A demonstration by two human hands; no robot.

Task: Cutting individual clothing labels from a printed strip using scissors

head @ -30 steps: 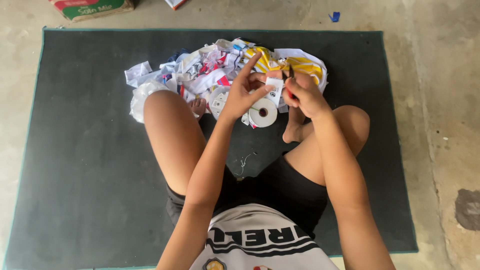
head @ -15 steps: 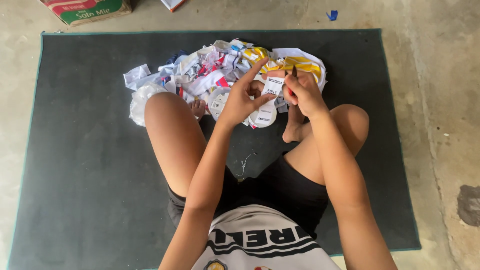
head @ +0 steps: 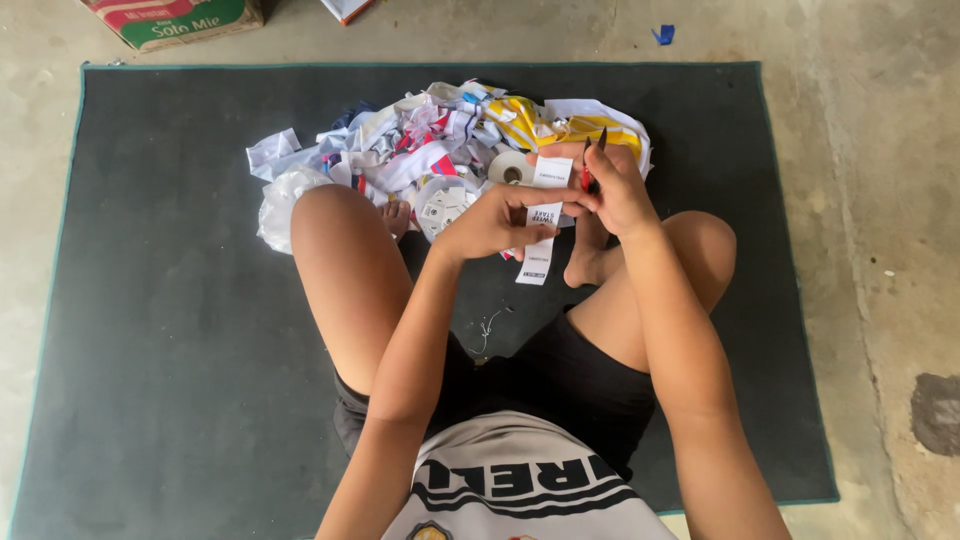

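A person sits cross-legged on a dark grey rectangular floor mat point(head: 150, 300) laid over bare concrete floor point(head: 860, 200), seen from above by a camera on their own head.

At the far left, beyond the mat's top edge, stands a cardboard box with a red and green printed side point(head: 175, 20). On the mat, just past the person's left knee, lies a loose heap of cut white, red, blue and yellow fabric label scraps point(head: 400, 150), with a crumpled clear plastic bag point(head: 280, 200) at its left edge. Near the middle of the heap sit two white rolls of label ribbon point(head: 445, 200), one lying flat and one smaller roll just behind it.

The left hand point(head: 495, 220) is raised above the heap, fingers curled inward and thumb pressed forward, pinching a narrow white woven label strip with dark print point(head: 543, 225). The strip hangs down from between the two hands, its upper part rising above the fingers and its lower end dangling free in front of the bare foot.

Immediately to the right, touching the strip's edge, the right hand point(head: 615, 190) is closed around a small pair of thread snips with a red handle point(head: 590, 165), whose dark tips point upward above the knuckles, just beside the strip's top.

At the far right, a small blue scrap point(head: 664, 34) lies on the concrete, beyond the mat.
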